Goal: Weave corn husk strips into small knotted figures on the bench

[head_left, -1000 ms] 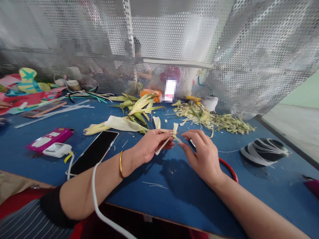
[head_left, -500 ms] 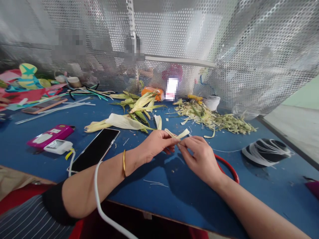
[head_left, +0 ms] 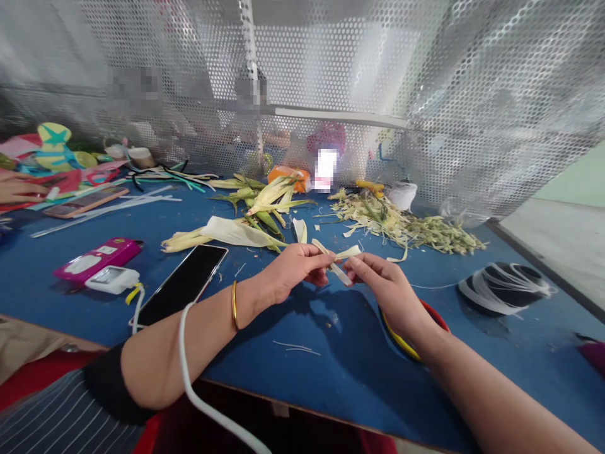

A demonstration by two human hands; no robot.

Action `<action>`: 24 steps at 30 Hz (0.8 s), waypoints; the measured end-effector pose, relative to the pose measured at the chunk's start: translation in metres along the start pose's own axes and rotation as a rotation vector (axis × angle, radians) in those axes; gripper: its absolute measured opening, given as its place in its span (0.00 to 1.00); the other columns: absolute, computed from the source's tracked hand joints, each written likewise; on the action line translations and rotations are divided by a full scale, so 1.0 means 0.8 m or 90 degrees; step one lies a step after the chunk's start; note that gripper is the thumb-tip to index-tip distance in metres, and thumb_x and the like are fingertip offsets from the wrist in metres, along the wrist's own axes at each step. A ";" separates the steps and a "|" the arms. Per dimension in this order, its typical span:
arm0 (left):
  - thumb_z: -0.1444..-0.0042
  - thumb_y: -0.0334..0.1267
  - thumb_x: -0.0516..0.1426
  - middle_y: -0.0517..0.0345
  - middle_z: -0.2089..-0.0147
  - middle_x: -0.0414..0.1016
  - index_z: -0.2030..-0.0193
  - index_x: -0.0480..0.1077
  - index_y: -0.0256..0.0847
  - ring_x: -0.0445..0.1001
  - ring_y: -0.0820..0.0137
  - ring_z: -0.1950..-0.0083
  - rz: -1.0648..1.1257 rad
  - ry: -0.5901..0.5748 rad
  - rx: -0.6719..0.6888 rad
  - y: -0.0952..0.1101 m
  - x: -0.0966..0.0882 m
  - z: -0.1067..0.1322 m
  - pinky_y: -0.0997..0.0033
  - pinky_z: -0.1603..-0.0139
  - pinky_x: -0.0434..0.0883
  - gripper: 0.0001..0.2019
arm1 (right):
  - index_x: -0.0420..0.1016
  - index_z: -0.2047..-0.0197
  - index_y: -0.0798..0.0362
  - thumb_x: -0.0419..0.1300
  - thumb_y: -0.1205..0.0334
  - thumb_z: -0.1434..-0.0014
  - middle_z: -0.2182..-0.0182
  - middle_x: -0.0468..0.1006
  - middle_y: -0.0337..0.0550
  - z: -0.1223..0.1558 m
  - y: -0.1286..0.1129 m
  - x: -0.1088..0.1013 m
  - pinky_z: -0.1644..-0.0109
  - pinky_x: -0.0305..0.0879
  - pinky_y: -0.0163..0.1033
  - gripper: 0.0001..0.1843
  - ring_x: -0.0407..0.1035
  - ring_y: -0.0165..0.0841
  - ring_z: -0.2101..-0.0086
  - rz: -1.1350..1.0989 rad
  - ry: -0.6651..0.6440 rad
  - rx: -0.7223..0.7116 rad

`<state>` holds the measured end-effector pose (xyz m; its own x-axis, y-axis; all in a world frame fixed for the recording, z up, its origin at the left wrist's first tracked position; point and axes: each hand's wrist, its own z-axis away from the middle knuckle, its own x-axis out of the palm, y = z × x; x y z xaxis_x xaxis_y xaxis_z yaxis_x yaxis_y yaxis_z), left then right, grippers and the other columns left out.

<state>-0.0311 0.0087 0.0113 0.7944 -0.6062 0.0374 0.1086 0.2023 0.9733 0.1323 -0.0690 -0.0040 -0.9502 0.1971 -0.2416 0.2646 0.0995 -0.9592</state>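
Observation:
Pale corn husk strips [head_left: 341, 273], crossed and folded, are pinched between the thumb and fingers of my left hand [head_left: 302, 265]. Close on the right, my right hand [head_left: 385, 277] has its thumb and fingers closed at the free ends of the strips; its fingertips are partly hidden. A thin thread runs from behind the right hand to a black spool [head_left: 503, 289] wound with white thread. Beneath my right wrist shows a red and yellow loop [head_left: 437, 315], perhaps a scissors handle, mostly covered. Behind the left hand lie a wide husk leaf [head_left: 236, 232] and another husk piece [head_left: 299, 231].
Corn husks [head_left: 271, 198] and a heap of shredded husk [head_left: 378, 214] lie at the back before a perforated sheet [head_left: 331, 69]. To the left are a phone [head_left: 182, 284], a magenta device [head_left: 97, 261] and a white cable [head_left: 189, 378]. Another person's hand [head_left: 19, 188] is far left.
My right hand has drawn slightly right, away from the left, and turned. More of the husk strips shows between the hands. The loop's yellow part has come into view, as has the other person's hand.

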 end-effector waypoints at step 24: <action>0.54 0.45 0.64 0.61 0.74 0.70 0.72 0.74 0.35 0.68 0.74 0.74 -0.131 -0.147 -0.012 -0.022 0.009 0.003 0.71 0.67 0.64 0.13 | 0.78 0.71 0.51 0.62 0.55 0.46 0.70 0.79 0.41 0.000 0.003 0.006 0.63 0.64 0.38 0.09 0.70 0.34 0.68 0.124 0.025 -0.082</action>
<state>-0.0289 -0.0008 -0.0050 0.5979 -0.7943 -0.1075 0.2656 0.0697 0.9616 0.1281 -0.0676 -0.0078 -0.8730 0.2617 -0.4116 0.4631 0.1800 -0.8678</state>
